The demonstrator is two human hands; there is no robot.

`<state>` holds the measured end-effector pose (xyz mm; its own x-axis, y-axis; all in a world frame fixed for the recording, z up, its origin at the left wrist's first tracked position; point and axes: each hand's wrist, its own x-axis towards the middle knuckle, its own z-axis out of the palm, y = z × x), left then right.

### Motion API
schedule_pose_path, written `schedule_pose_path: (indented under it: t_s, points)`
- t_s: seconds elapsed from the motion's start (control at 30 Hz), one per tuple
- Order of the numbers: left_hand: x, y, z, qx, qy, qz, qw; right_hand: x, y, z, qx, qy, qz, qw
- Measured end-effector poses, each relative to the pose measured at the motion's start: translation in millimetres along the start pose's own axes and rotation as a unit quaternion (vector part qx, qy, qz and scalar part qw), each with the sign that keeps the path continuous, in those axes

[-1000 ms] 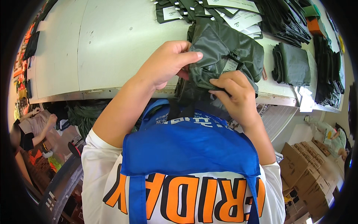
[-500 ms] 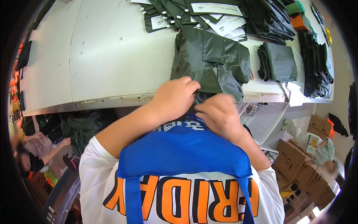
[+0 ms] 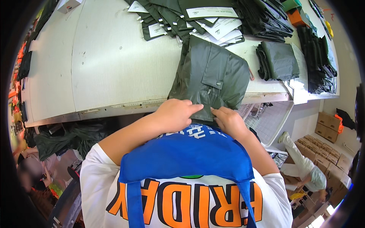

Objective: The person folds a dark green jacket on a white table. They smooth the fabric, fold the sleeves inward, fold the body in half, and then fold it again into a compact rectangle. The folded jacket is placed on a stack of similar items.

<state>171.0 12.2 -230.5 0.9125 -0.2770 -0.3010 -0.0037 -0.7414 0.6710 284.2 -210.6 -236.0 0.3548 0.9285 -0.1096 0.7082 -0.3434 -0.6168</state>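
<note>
On the white bench lie rows of folded dark green garments with paper tags, a folded piece to the right; cardboard boxes stand on the floor below. At the bench's near edge a green jacket hangs partly over. Both hands meet at its lower hem: the left hand and the right hand pinch the fabric, fingers narrow, forearms bent inward.
</note>
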Motion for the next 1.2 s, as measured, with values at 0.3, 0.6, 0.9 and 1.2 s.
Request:
schedule_pose_path:
  t_s: [0.3,0.6,0.9,1.2]
  points:
    - [8.4,9.0,4.3,0.076,-0.077,-0.026,0.994,77.5,28.8,-17.8,-0.07,0.33,0.021,0.941]
    - [3.0,-5.2,14.8,0.055,-0.021,0.023,0.998,68.9,-15.5,1.4,0.232,0.099,0.01,0.968]
    - [2.3,4.9,1.2,0.052,-0.048,-0.001,0.997,68.4,10.4,-10.7,0.101,0.257,0.119,0.954]
    - [10.0,-16.7,11.3,-0.035,-0.126,-0.04,0.991,48.1,45.1,65.6,-0.033,0.21,0.341,0.916]
